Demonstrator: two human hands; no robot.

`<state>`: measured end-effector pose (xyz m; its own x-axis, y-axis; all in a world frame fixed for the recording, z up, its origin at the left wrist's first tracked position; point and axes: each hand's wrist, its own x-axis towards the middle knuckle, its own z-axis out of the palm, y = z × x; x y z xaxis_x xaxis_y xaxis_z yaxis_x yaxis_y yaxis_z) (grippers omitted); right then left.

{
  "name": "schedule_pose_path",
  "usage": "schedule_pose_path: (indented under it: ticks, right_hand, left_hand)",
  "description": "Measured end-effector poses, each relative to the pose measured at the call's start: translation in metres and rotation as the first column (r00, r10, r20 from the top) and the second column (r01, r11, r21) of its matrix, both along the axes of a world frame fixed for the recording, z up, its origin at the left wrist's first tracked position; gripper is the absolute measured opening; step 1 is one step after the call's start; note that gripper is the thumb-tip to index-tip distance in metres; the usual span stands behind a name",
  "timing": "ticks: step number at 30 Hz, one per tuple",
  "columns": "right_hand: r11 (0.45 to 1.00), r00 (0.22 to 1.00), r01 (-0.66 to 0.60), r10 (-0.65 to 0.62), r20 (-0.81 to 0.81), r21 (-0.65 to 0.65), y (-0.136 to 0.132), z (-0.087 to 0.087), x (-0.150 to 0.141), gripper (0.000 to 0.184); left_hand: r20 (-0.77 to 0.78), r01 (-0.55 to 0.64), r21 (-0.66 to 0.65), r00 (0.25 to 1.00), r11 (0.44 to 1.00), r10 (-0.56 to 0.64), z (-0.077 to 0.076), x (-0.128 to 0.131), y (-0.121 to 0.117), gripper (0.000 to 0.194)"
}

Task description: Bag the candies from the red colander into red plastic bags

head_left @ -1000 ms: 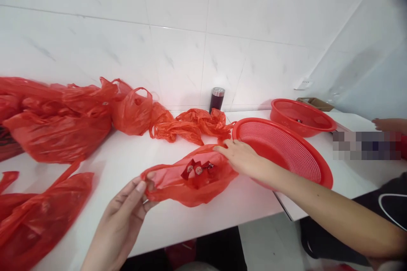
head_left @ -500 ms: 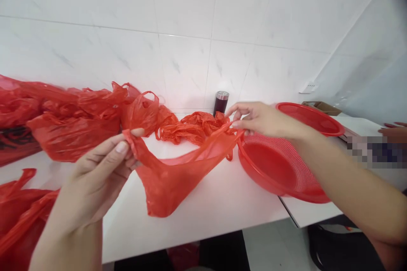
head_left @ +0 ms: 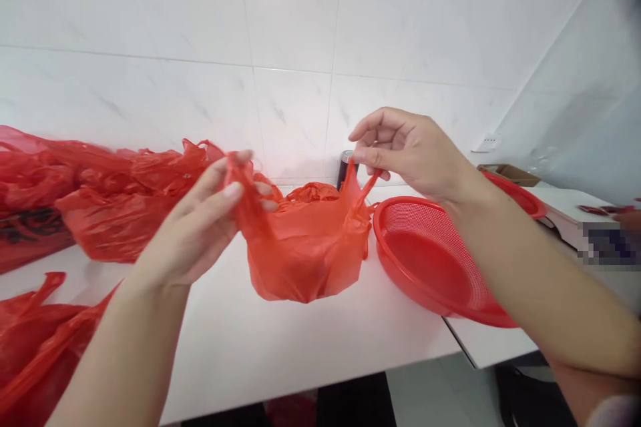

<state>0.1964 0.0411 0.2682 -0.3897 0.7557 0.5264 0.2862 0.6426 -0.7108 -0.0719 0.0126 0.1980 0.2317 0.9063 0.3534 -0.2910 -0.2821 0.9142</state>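
A small red plastic bag hangs between my two hands, just above the white counter. My left hand pinches its left handle with thumb and fingers. My right hand pinches the right handle, raised a little higher. The bag bulges at the bottom; what is inside is hidden. A round red mesh basket lies on the counter directly right of the bag, below my right forearm.
Several filled red plastic bags are piled along the wall at the left, more lie at the lower left. A dark tumbler stands behind the bag. A second red basket and a cardboard box sit far right, near another person's hand.
Both hands have lifted the bag off the counter by its handles and drawn them closer together, so the bag now hangs bunched instead of lying stretched flat.
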Motion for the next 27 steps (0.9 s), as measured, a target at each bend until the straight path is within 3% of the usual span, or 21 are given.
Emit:
schedule_pose_path:
  ticks: [2, 4, 5, 7, 11, 16, 21, 24, 27]
  right_hand:
    - [0.995, 0.995, -0.093, 0.092, 0.039, 0.025, -0.003, -0.003, -0.023, 0.007]
    - [0.984, 0.984, -0.174, 0.172, 0.055, 0.037, -0.004, -0.008, -0.047, 0.002]
    - [0.979, 0.979, -0.200, 0.199, 0.045, 0.030, -0.003, -0.011, -0.057, 0.001]
    - [0.975, 0.975, -0.222, 0.222, -0.017, -0.004, 0.002, -0.019, -0.072, 0.005]
    - [0.979, 0.974, -0.191, 0.179, -0.141, -0.073, 0.020, -0.041, -0.071, 0.010]
    - [0.915, 0.947, -0.322, 0.316, -0.066, -0.242, 0.028, -0.079, -0.058, 0.013]
    - [0.984, 0.975, -0.174, 0.166, -0.149, -0.042, -0.015, -0.084, -0.059, 0.005]
    - [0.967, 0.973, -0.232, 0.232, 0.010, 0.101, -0.041, -0.075, -0.058, 0.003]
    - [0.969, 0.983, -0.184, 0.186, 0.002, 0.162, -0.036, -0.074, -0.059, 0.009]
  left_hand:
    - [-0.185, 0.087, -0.088, 0.977, 0.992, -0.102, 0.003, 0.016, 0.008, 0.041]
    - [-0.400, 0.143, -0.150, 0.896, 0.978, -0.192, 0.005, 0.032, 0.014, 0.026]
    - [-0.477, 0.149, -0.167, 0.853, 0.975, -0.212, 0.005, 0.037, 0.017, 0.020]
    - [-0.541, 0.123, -0.184, 0.816, 0.975, -0.205, 0.005, 0.043, 0.020, 0.026]
    - [-0.446, 0.077, -0.265, 0.874, 0.961, -0.193, 0.000, 0.036, 0.019, 0.037]
    - [-0.339, 0.026, -0.314, 0.931, 0.949, -0.138, -0.017, 0.022, 0.023, 0.040]
    - [-0.294, 0.092, -0.266, 0.940, 0.960, -0.171, -0.027, 0.012, 0.028, 0.040]
    - [-0.337, 0.163, -0.185, 0.916, 0.969, -0.218, -0.023, 0.005, 0.025, 0.036]
    - [-0.449, 0.126, -0.111, 0.878, 0.986, -0.163, -0.018, 0.004, 0.020, 0.014]
